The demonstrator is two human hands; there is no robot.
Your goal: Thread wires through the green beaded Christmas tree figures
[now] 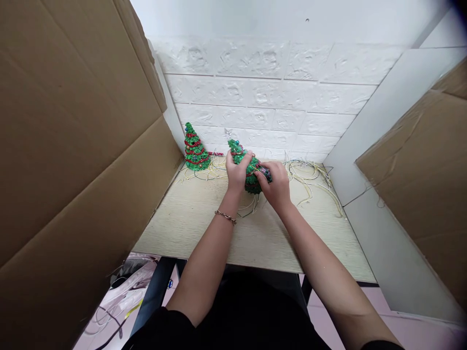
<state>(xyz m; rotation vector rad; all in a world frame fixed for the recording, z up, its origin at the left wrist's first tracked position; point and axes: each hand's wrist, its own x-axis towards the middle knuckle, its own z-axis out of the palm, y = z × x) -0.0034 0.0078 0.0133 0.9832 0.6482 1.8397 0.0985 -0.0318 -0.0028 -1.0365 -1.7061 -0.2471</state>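
Partly hidden green tree [251, 168]: left fingers [247, 158] clasping; right fingers [261, 180] touching, pinch unclear.

A: Contact?
B: Left hand [238, 172] is gripping a tilting tree [251, 182]; right hand [278, 184] is touching its side.
A: Around?
B: Second tree [195, 151] is standing to the left; wires [335, 198] are lying on the table [189, 218] near the wall [270, 95].

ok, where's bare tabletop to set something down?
Tabletop front left, between left cardboard and left forearm; front centre, between the forearms; front right, between right forearm and white panel. Crowded farther back: standing tree, wires, left hand and right hand on held tree.
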